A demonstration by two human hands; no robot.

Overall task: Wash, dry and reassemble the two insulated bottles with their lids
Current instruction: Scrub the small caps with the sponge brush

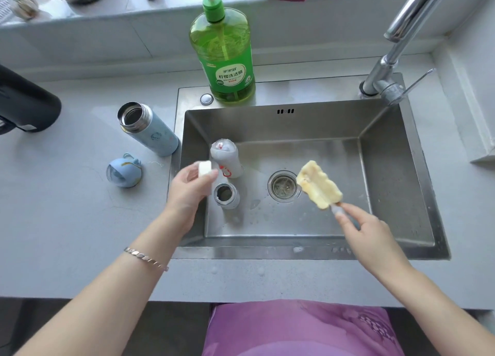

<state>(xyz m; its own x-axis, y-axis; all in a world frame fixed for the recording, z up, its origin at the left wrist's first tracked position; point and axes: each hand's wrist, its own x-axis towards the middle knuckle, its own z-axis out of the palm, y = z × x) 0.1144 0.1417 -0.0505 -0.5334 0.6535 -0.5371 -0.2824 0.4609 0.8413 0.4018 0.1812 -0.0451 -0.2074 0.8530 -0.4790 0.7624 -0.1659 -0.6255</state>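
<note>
This looks like the washing step. The left hand (191, 184) has its grip pinched on a small white piece (205, 169), maybe a lid part. The right hand (367, 229) has its grip closed on the sponge brush (318, 185). Next, I think the brush should scrub that piece. The grey bottle (226, 196) stands open in the sink (388, 168); I cannot tell what is inside. The blue bottle (150, 130), open too, and the blue lid (123, 171) sit on the bench (67, 208).

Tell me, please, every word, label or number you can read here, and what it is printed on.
"柠檬洗洁精": on the green label of the detergent bottle.
The brand line above it and the small print below it are too blurred to read.
The markings on the black appliance are too small to read.
The blue bottle has only a drawing and no legible text.
</note>
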